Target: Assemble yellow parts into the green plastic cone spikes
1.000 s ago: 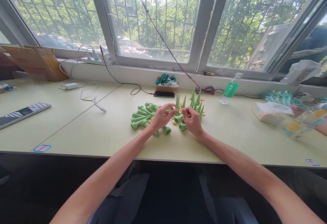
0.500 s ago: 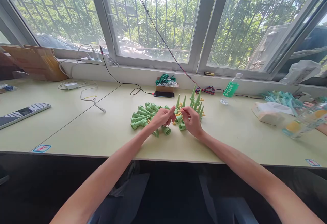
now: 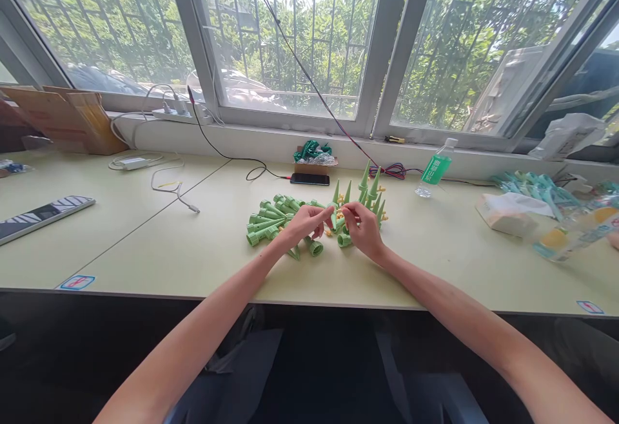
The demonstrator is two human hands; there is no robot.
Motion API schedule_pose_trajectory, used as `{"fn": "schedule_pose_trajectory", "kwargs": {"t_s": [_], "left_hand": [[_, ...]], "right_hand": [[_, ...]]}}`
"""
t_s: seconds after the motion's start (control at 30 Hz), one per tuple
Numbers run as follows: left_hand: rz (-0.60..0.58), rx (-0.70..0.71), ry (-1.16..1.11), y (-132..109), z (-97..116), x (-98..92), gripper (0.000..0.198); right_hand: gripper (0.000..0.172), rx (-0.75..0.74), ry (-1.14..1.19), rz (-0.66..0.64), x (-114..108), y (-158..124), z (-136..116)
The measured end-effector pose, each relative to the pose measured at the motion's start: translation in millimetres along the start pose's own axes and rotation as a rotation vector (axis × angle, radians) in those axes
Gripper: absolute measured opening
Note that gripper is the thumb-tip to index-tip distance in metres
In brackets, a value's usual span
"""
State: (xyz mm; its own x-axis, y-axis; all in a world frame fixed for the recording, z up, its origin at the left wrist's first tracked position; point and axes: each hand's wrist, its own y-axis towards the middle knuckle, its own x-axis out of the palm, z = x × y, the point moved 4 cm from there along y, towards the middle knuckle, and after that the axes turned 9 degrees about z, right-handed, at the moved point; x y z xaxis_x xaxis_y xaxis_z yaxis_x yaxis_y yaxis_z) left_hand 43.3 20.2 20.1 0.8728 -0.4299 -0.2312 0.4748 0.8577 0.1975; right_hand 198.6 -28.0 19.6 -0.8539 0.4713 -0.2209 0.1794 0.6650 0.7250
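Observation:
My left hand is closed on a green cone-shaped piece, whose tip points down toward the table. Close beside it, my right hand is pinched; a small yellow bit seems to show at its fingertips. Left of my hands lies a pile of green spikes with round caps. Behind my right hand, several green cones stand point up, with small yellow pieces among them. One green piece lies below my left hand with its hollow end toward me.
A black phone lies in front of a small box at the back. To the right stand a bottle and a tissue pack. Cables and a patterned flat object lie left.
The green piece at my left hand has turned and now points downward, showing more of its length. My right hand has barely moved.

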Motion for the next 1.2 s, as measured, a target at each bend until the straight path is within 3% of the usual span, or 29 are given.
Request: {"fn": "schedule_pose_trajectory", "kwargs": {"t_s": [0.17,0.57,1.2], "left_hand": [[0.035,0.076,0.059,-3,7,-1.1,0.052],[0.246,0.333,0.211,-4,11,-4.2,0.039],[0.317,0.535,0.213,-3,11,-6.5,0.038]], "right_hand": [[0.029,-0.004,-0.004,-0.002,-1,1,-2],[0.034,0.000,-0.026,0.002,-2,1,-4],[0.036,0.017,-0.002,-0.038,0,0,-5]]}}
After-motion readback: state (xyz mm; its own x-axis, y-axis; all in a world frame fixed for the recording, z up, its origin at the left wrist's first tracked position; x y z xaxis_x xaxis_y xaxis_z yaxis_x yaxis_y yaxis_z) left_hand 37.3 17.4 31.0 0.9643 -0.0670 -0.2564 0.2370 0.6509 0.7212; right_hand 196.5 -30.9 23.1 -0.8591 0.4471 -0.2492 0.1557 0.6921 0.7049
